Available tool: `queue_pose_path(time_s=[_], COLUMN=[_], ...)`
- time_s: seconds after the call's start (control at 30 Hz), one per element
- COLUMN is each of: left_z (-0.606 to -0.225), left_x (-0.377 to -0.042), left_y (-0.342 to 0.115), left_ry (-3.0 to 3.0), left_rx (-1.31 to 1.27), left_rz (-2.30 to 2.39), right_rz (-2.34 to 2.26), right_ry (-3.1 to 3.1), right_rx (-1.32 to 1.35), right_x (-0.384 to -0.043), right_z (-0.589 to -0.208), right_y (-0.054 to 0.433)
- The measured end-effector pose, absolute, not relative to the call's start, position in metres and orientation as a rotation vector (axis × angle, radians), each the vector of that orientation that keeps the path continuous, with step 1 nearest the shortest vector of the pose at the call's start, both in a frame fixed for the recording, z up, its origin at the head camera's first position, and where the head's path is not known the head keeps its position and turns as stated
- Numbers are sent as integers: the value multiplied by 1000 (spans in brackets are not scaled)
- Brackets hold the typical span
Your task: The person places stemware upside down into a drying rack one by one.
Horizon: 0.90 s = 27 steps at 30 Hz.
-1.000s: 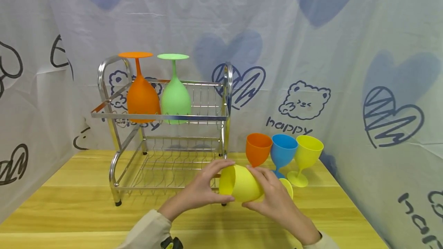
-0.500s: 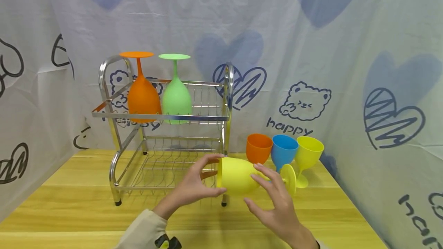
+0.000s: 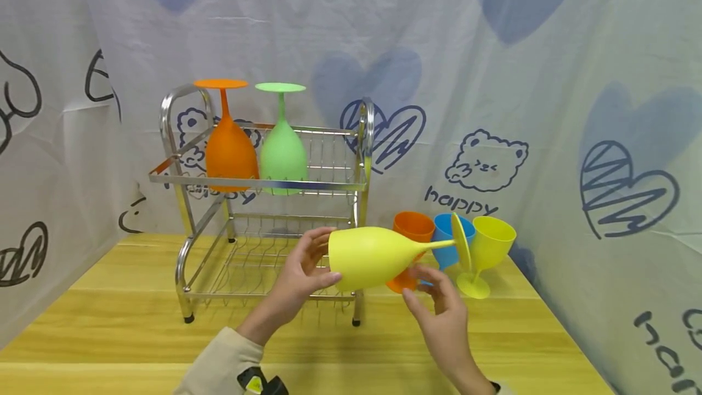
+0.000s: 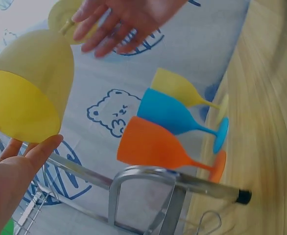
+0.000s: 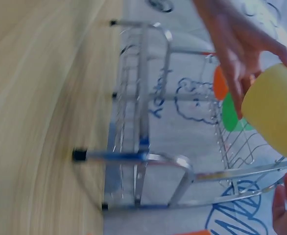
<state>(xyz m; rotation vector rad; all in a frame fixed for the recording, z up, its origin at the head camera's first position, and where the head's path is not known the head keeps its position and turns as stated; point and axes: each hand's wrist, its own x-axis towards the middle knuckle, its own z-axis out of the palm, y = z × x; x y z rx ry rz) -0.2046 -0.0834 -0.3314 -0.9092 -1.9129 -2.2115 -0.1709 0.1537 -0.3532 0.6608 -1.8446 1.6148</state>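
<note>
A yellow plastic goblet (image 3: 378, 255) lies sideways in the air, its mouth toward the left and its foot toward the right. My left hand (image 3: 298, 279) grips it at the rim end of the bowl, thumb in front and fingers behind. In the left wrist view, the goblet's bowl (image 4: 45, 63) shows its mouth facing that hand. Below the goblet's stem is my right hand (image 3: 441, 322), its fingers loosely bent with nothing between them. In the left wrist view that right hand (image 4: 133, 22) appears near the goblet's foot, apart from the bowl.
A two-tier metal rack (image 3: 258, 185) holds an upside-down orange goblet (image 3: 230, 154) and a green goblet (image 3: 283, 154) on top. Right of it stand upright orange (image 3: 411, 224), blue (image 3: 446, 256) and yellow (image 3: 490, 249) goblets on the wooden table (image 3: 137, 334). Printed cloth hangs behind.
The goblet has risen and turned, its foot swinging up to the right. My right hand has let go of the bowl and moved lower; my left hand keeps hold.
</note>
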Motion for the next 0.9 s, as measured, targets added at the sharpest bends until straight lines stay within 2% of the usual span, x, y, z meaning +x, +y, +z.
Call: queue_pose_path(time_s=[0.13,0.37,0.7,0.9], left_z=[-329,-328,-331,-336], left_x=[-203,-200,-200,-201], left_y=[-82,-79,-78,-80], left_ry=[-1830,-1760,-1726,-1698], left_rx=[-910,-845,-862,-965], left_rz=[-2331,-2489,-2520,-2551], right_rz=[1905,2290,2346,2311], right_ry=[-1924,-1752,-1704,-1712], right_rx=[562,661,655,630], right_x=[-172,-176,-182,-181], right_z=[-341,-331,-329,-329], right_y=[148,138,129,130])
